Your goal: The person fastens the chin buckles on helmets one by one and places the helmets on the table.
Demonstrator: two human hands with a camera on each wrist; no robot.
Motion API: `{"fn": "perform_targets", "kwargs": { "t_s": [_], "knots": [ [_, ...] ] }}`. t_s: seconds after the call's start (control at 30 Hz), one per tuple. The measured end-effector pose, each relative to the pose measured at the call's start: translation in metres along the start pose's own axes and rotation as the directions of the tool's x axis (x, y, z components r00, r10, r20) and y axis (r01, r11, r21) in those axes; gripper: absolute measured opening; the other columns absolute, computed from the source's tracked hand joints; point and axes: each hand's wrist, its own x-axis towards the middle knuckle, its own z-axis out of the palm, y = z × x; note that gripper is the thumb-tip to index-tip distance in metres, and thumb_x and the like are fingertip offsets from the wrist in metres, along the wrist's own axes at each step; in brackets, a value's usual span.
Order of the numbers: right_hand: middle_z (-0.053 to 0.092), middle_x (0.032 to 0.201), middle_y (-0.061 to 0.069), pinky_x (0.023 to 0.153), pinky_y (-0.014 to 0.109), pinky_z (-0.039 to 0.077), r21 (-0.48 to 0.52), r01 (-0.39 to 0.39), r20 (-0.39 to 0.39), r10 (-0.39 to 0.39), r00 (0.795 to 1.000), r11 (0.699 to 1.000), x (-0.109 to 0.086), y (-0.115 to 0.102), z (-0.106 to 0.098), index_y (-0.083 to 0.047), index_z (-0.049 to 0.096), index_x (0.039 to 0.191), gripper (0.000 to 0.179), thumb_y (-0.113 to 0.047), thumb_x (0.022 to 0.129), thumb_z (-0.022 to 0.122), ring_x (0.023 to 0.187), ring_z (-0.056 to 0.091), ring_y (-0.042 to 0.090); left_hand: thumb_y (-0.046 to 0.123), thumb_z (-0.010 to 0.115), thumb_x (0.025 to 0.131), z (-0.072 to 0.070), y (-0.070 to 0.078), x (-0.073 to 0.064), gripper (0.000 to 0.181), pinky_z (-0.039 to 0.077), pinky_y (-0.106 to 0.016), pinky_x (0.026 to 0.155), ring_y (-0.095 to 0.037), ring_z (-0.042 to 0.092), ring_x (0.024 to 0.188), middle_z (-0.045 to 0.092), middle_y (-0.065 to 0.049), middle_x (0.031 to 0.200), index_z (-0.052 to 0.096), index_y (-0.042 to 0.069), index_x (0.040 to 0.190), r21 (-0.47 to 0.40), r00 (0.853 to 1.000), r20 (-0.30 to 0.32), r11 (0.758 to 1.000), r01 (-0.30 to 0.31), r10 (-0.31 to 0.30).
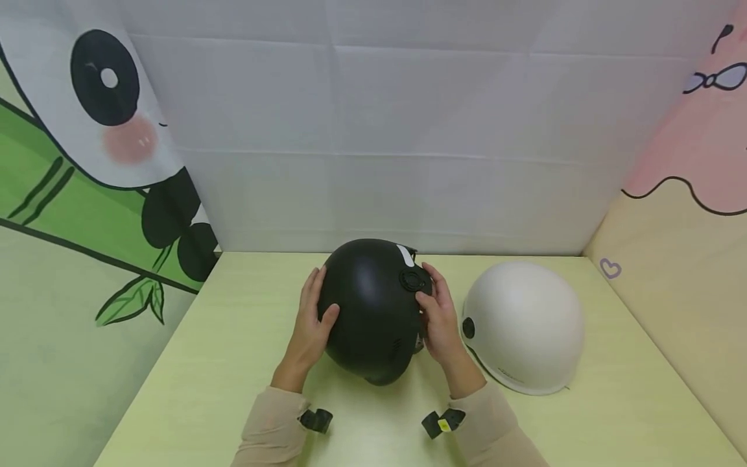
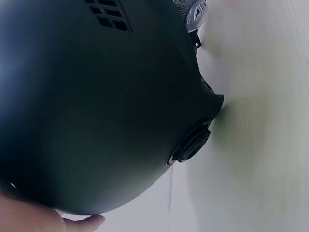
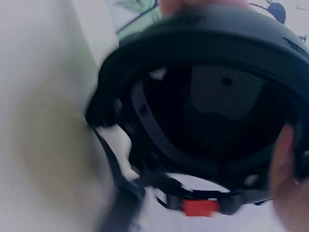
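A black helmet [image 1: 367, 311] is held over the table between two hands, tipped on its side with its opening toward the right. The left hand [image 1: 310, 327] cups the left side of the dome, thumb apart from the fingers. At the opening's edge, beside a round side disc [image 1: 412, 280], the right hand [image 1: 440, 321] grips the rim. Looking into the helmet, the right wrist view shows a dark mesh lining [image 3: 224, 89] and a chin strap with a red buckle [image 3: 200, 208]. Vent slots [image 2: 108, 12] mark the shell in the left wrist view.
A white helmet [image 1: 525, 327] rests dome up on the pale yellow-green table [image 1: 233, 363], just right of the right hand. A white sheet [image 1: 373, 130] hangs behind the table, with cartoon-printed panels [image 1: 58, 363] at the sides.
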Motion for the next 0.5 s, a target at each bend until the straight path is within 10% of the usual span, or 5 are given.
{"fn": "perform_targets", "kwargs": {
  "t_s": [0.1, 0.23, 0.33, 0.5],
  "knots": [
    [0.037, 0.144, 0.012, 0.065, 0.028, 0.05, -0.359, -0.078, -0.039, 0.068, 0.997, 0.93, 0.002, -0.014, -0.003, -0.008, 0.033, 0.15, 0.052, -0.01, 0.099, 0.045, 0.079, 0.058, 0.017, 0.051, 0.047, 0.099, 0.002, 0.0, 0.001, 0.071, 0.017, -0.07, 0.103, -0.037, 0.015, 0.143, 0.011, -0.007, 0.16, 0.02, 0.021, 0.157, 0.005, 1.0, -0.009, 1.0, -0.002, 0.002],
    [0.036, 0.146, 0.013, 0.068, 0.036, 0.047, -0.713, -0.074, -0.04, 0.065, 0.997, 0.697, 0.004, -0.032, -0.002, -0.011, 0.042, 0.147, 0.05, -0.016, 0.098, 0.049, 0.079, 0.054, 0.025, 0.05, 0.049, 0.098, 0.005, 0.0, 0.001, 0.07, 0.019, -0.07, 0.102, -0.038, 0.017, 0.142, 0.012, -0.006, 0.16, 0.022, 0.024, 0.157, 0.022, 1.0, -0.027, 1.0, 0.0, 0.001],
    [0.04, 0.145, 0.012, 0.082, 0.043, 0.045, -0.849, -0.04, -0.016, 0.05, 0.999, 0.527, 0.007, -0.041, 0.0, -0.01, 0.047, 0.145, 0.049, -0.024, 0.098, 0.053, 0.102, 0.049, 0.028, 0.049, 0.052, 0.097, 0.007, -0.001, 0.002, 0.069, 0.021, -0.071, 0.1, -0.041, 0.02, 0.14, 0.014, -0.007, 0.159, 0.024, 0.026, 0.156, 0.041, 0.999, -0.043, 0.999, 0.0, 0.002],
    [0.039, 0.147, 0.014, 0.103, 0.053, 0.033, -0.92, -0.013, 0.025, 0.091, 0.996, 0.391, 0.011, -0.05, 0.002, -0.006, 0.045, 0.145, 0.063, -0.043, 0.096, 0.058, 0.133, 0.03, 0.034, 0.055, 0.051, 0.096, 0.01, 0.0, 0.003, 0.072, 0.022, -0.072, 0.099, -0.042, 0.021, 0.14, 0.014, -0.007, 0.159, 0.024, 0.027, 0.156, 0.044, 0.999, -0.044, 0.999, 0.005, -0.003]
  ]
}}
